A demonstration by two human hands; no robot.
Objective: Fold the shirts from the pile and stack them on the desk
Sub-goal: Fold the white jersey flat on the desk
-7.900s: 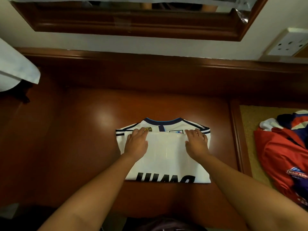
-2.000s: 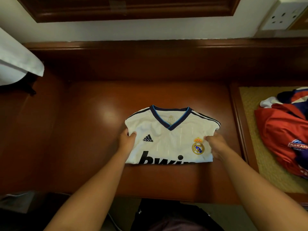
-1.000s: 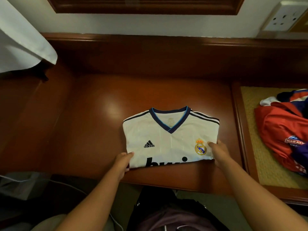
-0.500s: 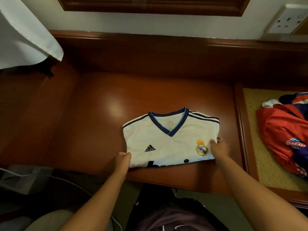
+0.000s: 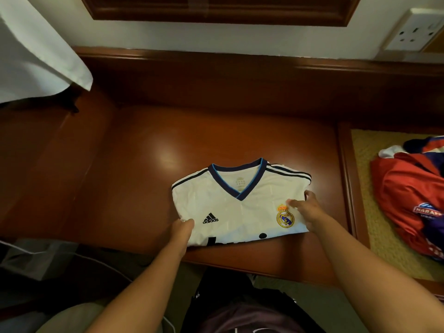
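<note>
White folded shirt [image 5: 237,207] lies front-up on the red-brown desk [image 5: 149,169], a little right of frame centre and close to the desk's near edge; navy V-collar points toward the wall, black logo lower left on the chest, gold crest lower right, black lettering cut off at the bottom fold.

Head view, the only one I have. Left hand [image 5: 180,233] comes in from the bottom of the frame and grips the shirt's lower left corner, thumb on top of the cloth, fingers hidden beneath. Right hand [image 5: 306,209] grasps the shirt's right edge beside the crest, thumb on top of the fabric, fingertips curled round the side.

At the right edge of the frame I note the pile of shirts [image 5: 413,200], red on top with dark blue and white showing, lying on a woven tan mat [image 5: 370,164]. Upper left: a white cloth [image 5: 36,56] hangs into frame. Upper right: a white wall socket [image 5: 415,32]. Top centre: a dark wooden frame [image 5: 216,10] on the wall.
</note>
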